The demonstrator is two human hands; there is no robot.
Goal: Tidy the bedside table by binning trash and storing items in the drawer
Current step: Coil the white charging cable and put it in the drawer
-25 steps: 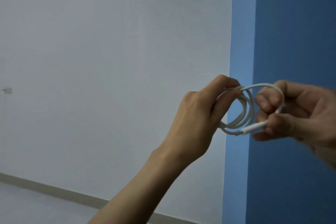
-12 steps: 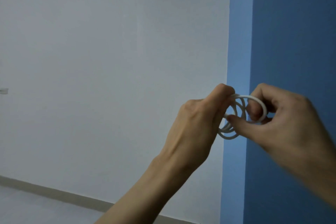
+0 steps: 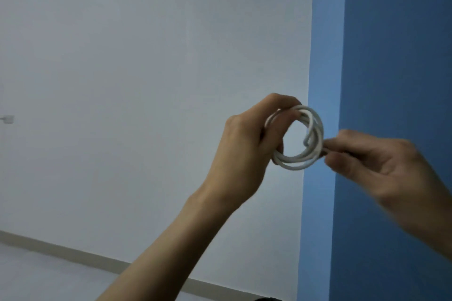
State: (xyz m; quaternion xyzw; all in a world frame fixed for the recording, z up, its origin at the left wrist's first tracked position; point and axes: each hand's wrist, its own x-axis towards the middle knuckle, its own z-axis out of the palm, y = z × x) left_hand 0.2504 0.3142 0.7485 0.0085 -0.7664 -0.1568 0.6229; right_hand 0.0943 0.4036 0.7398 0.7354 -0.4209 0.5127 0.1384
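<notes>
The left hand [image 3: 247, 154] grips the light, bendy white cable [image 3: 297, 139] coil, while the right hand [image 3: 371, 161] pinches its near side.

Both forearms bare up to the frame edge, no sleeves in view. Left hand [image 3: 241, 146] and right hand [image 3: 381, 166]: no rings, watch, bands or gloves visible. Right hand motion-blurred, so fine detail there can't be made out.

The only support you can see is the pale floor [image 3: 36, 273] in the lower left, meeting the wall at a beige skirting strip [image 3: 73, 250].
</notes>
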